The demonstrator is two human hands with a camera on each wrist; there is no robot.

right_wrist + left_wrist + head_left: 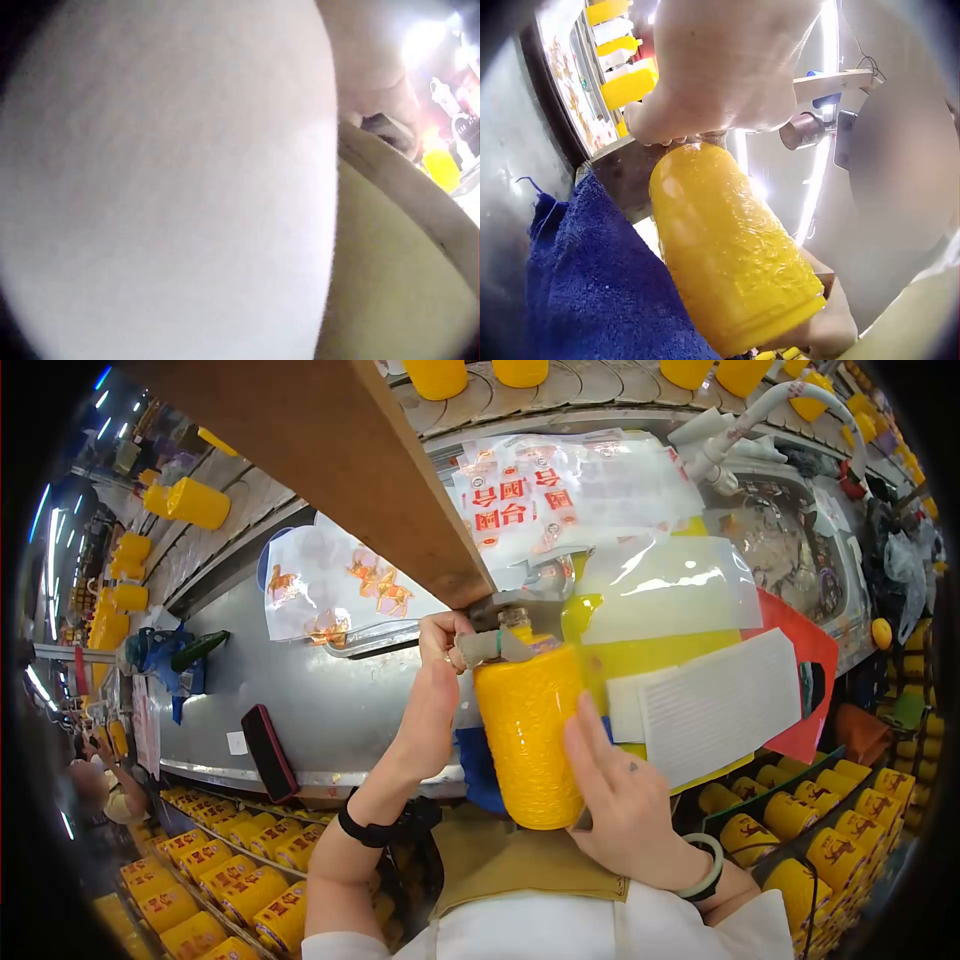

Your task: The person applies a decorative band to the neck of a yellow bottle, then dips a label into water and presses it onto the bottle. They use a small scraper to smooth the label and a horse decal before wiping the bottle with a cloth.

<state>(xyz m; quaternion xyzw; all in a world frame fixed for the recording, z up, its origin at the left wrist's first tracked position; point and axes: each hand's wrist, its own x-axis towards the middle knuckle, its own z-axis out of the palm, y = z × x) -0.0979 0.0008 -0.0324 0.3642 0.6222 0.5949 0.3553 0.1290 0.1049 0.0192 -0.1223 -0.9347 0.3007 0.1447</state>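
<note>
The right hand [625, 802], fingers straight, should steady the yellow vessel [528, 745]; whether the left hand [428, 710] pinches it, I cannot tell.

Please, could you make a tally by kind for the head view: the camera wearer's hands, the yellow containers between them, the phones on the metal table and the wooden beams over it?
Hands: 2 (left hand, right hand)
Yellow container: 1
Phone: 1
Wooden beam: 1
Total: 5

Embossed yellow container [528, 738], tilted
</note>
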